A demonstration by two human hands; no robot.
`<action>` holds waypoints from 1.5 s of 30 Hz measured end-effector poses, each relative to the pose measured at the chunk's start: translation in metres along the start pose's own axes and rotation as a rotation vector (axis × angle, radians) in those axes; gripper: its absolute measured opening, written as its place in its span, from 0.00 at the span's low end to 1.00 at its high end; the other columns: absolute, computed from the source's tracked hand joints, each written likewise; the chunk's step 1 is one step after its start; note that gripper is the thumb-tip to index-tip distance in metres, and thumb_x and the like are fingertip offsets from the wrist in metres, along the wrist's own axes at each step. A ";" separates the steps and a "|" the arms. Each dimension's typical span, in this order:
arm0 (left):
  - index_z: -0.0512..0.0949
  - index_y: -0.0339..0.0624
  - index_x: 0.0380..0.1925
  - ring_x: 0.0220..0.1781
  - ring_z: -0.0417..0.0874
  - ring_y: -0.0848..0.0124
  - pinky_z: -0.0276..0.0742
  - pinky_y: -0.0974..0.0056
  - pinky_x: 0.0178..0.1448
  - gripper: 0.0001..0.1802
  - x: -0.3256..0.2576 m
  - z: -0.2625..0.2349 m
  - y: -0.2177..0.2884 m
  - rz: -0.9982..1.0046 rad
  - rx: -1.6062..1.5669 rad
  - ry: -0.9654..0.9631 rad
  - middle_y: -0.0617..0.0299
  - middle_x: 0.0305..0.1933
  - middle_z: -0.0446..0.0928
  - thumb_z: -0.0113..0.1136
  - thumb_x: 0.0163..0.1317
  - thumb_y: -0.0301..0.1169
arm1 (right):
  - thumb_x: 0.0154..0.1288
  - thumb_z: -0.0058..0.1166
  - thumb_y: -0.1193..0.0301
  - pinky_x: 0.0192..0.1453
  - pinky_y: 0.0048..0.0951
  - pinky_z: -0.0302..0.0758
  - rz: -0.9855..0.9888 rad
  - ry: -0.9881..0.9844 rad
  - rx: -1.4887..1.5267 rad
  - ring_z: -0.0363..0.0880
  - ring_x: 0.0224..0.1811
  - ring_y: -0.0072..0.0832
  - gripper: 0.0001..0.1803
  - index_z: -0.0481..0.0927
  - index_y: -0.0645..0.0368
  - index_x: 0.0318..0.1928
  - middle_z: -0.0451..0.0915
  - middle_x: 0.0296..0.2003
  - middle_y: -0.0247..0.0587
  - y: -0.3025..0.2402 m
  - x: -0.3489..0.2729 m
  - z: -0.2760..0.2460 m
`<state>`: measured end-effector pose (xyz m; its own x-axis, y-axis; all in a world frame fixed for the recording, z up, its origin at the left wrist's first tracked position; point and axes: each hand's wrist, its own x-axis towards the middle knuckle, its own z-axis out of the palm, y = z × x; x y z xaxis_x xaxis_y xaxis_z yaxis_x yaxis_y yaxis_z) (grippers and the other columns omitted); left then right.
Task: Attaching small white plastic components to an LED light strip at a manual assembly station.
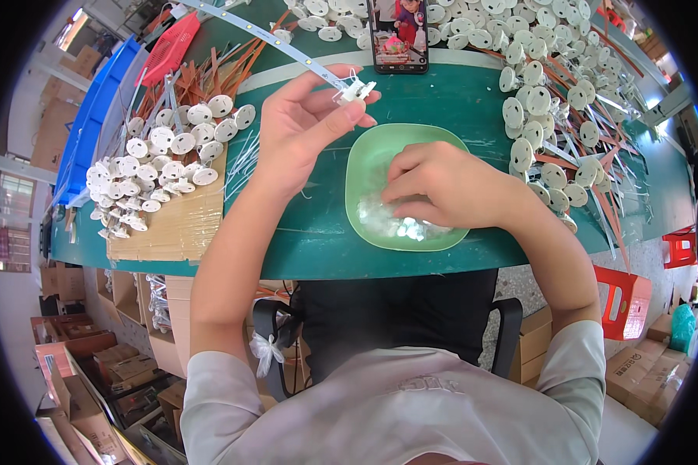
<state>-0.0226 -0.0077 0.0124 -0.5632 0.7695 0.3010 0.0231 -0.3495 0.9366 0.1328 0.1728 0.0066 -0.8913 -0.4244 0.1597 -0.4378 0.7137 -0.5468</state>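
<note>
An assembly workshop: matching white round fittings (538,101) lie in heaps toward the tabletop's (306,249) left and right edges, a blue plastic bin (95,120) lies along its left edge beside a red plastic basket (171,48), cardboard boxes (644,376) stand below its near corners, a red plastic stool (632,304) beyond the right one

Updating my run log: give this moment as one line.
left hand: holds white fitting and LED strip | right hand: in green bowl, at small shiny pieces
</note>
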 end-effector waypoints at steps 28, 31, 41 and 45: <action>0.68 0.29 0.66 0.52 0.87 0.57 0.83 0.55 0.59 0.35 -0.025 0.029 0.001 0.105 -0.232 -0.203 0.39 0.54 0.82 0.70 0.61 0.31 | 0.48 0.76 0.74 0.32 0.28 0.80 0.430 0.572 0.342 0.87 0.24 0.32 0.30 0.64 0.59 0.42 0.84 0.21 0.47 -0.026 0.013 -0.001; 0.66 0.29 0.68 0.48 0.87 0.57 0.81 0.54 0.59 0.43 -0.029 0.036 0.007 -0.024 -0.199 -0.265 0.35 0.53 0.82 0.73 0.59 0.40 | 0.49 0.75 0.77 0.31 0.28 0.79 0.370 0.585 0.340 0.87 0.24 0.32 0.30 0.62 0.58 0.42 0.84 0.20 0.46 -0.015 0.011 0.005; 0.65 0.30 0.69 0.43 0.84 0.64 0.79 0.61 0.54 0.43 -0.028 0.033 0.001 -0.047 -0.258 -0.291 0.37 0.53 0.83 0.72 0.61 0.44 | 0.48 0.75 0.76 0.29 0.22 0.72 0.510 0.579 0.425 0.80 0.25 0.17 0.29 0.63 0.56 0.41 0.83 0.21 0.38 -0.025 0.012 -0.005; 0.65 0.30 0.69 0.41 0.81 0.68 0.77 0.63 0.56 0.42 -0.030 0.030 0.002 -0.041 -0.282 -0.287 0.38 0.53 0.83 0.70 0.62 0.44 | 0.50 0.77 0.71 0.29 0.23 0.76 0.434 0.598 0.379 0.84 0.23 0.21 0.29 0.67 0.59 0.43 0.84 0.21 0.40 -0.026 0.011 -0.003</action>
<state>0.0196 -0.0151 0.0106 -0.3046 0.8899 0.3396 -0.2451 -0.4177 0.8749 0.1343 0.1514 0.0254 -0.9310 0.2897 0.2221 -0.0661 0.4646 -0.8831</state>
